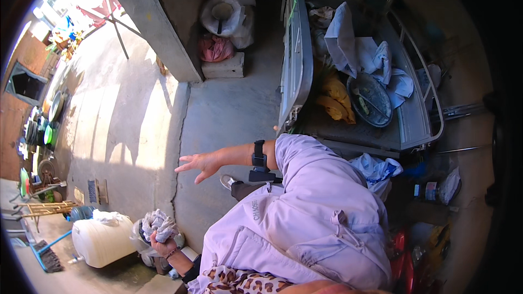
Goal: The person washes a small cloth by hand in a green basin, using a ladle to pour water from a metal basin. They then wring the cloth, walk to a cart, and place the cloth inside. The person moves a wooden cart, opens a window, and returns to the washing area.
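My right hand (201,166) reaches out over the concrete floor, palm down, its fingers spread and holding nothing. A black strap with a small device (259,159) is round that forearm. Lower in the view, my left hand (164,246) has its fingers closed on a crumpled grey-white bundle (158,225), cloth or plastic; I cannot tell which. A beaded bracelet circles the left wrist. Behind this bundle, partly hidden, is a clear plastic bag (141,240). One shoe (227,181) shows beneath my right forearm.
A metal cargo bed (297,77) stands beside me, carrying a dark oval basin (378,110), yellow cloth (337,94) and white sheets (342,43). Near my left hand lie a white plastic barrel (104,239) and a blue-handled mop (51,255). A concrete pillar (163,28) rises near a pink bag (216,49).
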The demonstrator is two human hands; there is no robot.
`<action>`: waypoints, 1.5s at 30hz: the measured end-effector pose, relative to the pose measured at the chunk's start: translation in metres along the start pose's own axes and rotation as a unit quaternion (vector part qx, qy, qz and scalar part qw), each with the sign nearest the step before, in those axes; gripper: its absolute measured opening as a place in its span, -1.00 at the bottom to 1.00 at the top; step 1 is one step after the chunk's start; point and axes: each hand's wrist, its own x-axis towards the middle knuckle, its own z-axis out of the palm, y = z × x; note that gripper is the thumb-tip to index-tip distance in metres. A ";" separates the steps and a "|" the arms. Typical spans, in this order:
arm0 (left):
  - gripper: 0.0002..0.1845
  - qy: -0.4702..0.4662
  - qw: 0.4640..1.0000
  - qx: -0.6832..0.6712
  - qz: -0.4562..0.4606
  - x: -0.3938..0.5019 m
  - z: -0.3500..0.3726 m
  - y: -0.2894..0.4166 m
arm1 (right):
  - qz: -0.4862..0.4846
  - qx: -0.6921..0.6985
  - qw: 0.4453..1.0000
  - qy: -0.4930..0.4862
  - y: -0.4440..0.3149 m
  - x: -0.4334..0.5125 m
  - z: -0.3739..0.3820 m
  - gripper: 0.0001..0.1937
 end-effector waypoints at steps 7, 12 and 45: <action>-0.82 0.020 0.995 0.076 0.054 0.123 0.060 0.081 | 0.010 0.489 0.872 0.002 -0.011 0.155 -0.038 0.10; -0.49 -0.139 0.946 0.291 -0.026 0.188 0.119 0.099 | -0.010 0.619 0.785 0.037 -0.022 0.227 -0.054 -0.34; -0.40 -0.193 0.956 -0.096 0.197 0.683 0.078 0.493 | -0.017 0.042 0.986 0.163 0.129 0.808 -0.257 -0.28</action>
